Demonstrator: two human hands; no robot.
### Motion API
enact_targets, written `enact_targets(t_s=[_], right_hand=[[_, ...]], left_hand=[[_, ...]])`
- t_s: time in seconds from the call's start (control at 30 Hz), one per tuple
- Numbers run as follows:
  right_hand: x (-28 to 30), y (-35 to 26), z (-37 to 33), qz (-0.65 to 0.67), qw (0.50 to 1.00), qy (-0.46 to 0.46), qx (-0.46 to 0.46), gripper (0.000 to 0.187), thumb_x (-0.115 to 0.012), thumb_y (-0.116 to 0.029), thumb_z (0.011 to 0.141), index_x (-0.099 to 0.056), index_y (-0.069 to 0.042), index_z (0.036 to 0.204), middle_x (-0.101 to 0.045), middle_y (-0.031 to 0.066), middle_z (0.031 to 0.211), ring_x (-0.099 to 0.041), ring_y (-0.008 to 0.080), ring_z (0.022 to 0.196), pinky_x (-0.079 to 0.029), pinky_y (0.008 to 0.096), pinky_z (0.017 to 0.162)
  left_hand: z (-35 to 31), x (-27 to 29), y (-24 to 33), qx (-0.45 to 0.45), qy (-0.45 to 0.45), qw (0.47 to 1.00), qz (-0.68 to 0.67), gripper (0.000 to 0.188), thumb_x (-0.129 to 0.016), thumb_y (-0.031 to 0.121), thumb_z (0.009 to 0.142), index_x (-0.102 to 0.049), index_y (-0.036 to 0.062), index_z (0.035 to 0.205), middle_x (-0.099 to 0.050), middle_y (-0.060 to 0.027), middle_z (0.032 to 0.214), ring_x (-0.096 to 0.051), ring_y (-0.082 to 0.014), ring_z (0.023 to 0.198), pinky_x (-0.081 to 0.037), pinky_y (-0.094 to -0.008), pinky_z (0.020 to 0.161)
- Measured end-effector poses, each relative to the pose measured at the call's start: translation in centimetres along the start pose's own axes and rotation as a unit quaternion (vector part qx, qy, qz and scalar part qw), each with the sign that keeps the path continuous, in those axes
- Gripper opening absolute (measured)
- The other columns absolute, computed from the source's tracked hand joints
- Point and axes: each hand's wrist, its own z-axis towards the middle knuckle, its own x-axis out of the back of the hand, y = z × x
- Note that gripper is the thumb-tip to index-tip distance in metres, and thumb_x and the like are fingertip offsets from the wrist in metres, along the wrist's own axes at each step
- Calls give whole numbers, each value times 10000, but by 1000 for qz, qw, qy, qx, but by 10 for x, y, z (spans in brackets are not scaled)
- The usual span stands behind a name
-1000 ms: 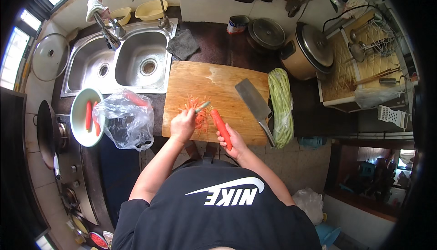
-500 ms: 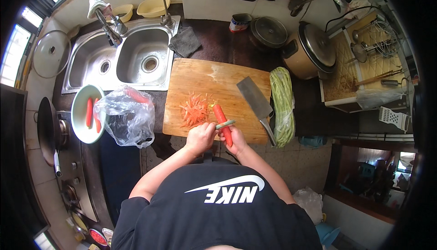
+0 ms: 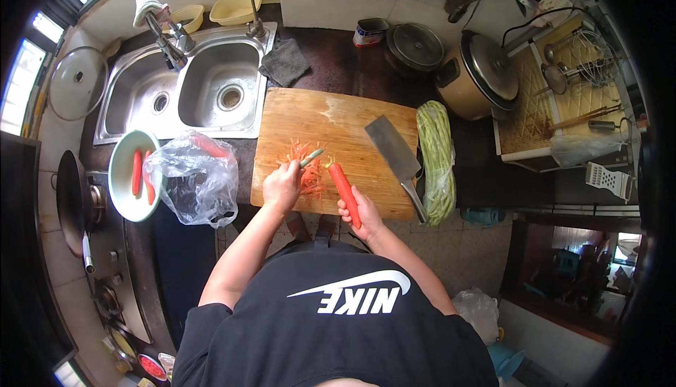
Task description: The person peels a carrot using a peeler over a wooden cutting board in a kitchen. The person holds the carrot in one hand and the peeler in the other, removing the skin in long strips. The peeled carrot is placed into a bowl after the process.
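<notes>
My left hand [image 3: 282, 184] is closed around a pale green peeler [image 3: 312, 157], over the heap of orange-red carrot peelings [image 3: 310, 183] on the wooden cutting board [image 3: 338, 116]. In my right hand [image 3: 362, 212] a carrot [image 3: 343, 186] is gripped by its lower end, its stem end pointing away over the board. The peeler and the carrot are apart. To the right on the board lies a cleaver [image 3: 391, 149], its handle reaching the near edge. Most of the peeler's grip is hidden in my left fingers.
Left of the board are a clear plastic bag [image 3: 201, 193] with a carrot inside and a pale bowl [image 3: 121, 202] with carrots. A double sink [image 3: 218, 130] stands behind them. Bagged green beans [image 3: 437, 161] lie along the board's right side, with a large pot [image 3: 461, 80] beyond.
My left hand has moved left and away from me with the peeler, off the carrot and over the peelings. The right hand still holds the carrot in nearly the same place.
</notes>
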Motion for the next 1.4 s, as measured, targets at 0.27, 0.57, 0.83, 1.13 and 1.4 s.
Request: enact_targets(t_s=[0.27, 0.57, 0.83, 1.13, 1.4], right_hand=[[-4, 1, 2, 11, 999, 25, 21, 358, -363, -362, 967, -460, -46, 1103, -528, 65, 786, -483, 128, 616, -398, 218, 474], [-6, 9, 5, -77, 993, 17, 88, 255, -374, -268, 965, -507, -72, 1057, -550, 54, 788, -494, 113, 614, -404, 216, 475], [-2, 5, -4, 5, 1000, -1, 9, 371, -401, -370, 954, -461, -59, 1147, -522, 44, 759, -466, 104, 585, -382, 188, 453], [8, 10, 8, 93, 995, 35, -20, 370, -451, -395, 930, -522, -42, 1011, -546, 65, 801, -536, 141, 644, -465, 228, 515], [5, 12, 11, 43, 998, 25, -24, 379, -404, -419, 938, -525, -59, 944, -536, 61, 715, -503, 140, 540, -418, 232, 440]], left_hand=[[-15, 8, 24, -20, -7, 995, -100, 128, -571, 192, 841, -519, 75, 837, -550, -112, 672, -578, -285, 589, -457, -393, 511], [-20, 17, 50, -168, -5, 984, -52, 155, -609, 230, 790, -506, 117, 818, -491, -40, 634, -560, -218, 545, -444, -339, 459], [1, 2, 11, -55, 40, 998, 1, 141, -590, 236, 816, -520, 117, 847, -529, -61, 670, -564, -243, 550, -458, -359, 474], [-17, 9, 18, -64, 13, 996, -66, 162, -576, 230, 837, -518, 84, 876, -546, -79, 684, -578, -250, 594, -463, -373, 496], [-37, 14, 52, -180, -38, 977, -111, 202, -635, 181, 759, -542, 82, 908, -524, -69, 693, -575, -235, 600, -450, -349, 505]])
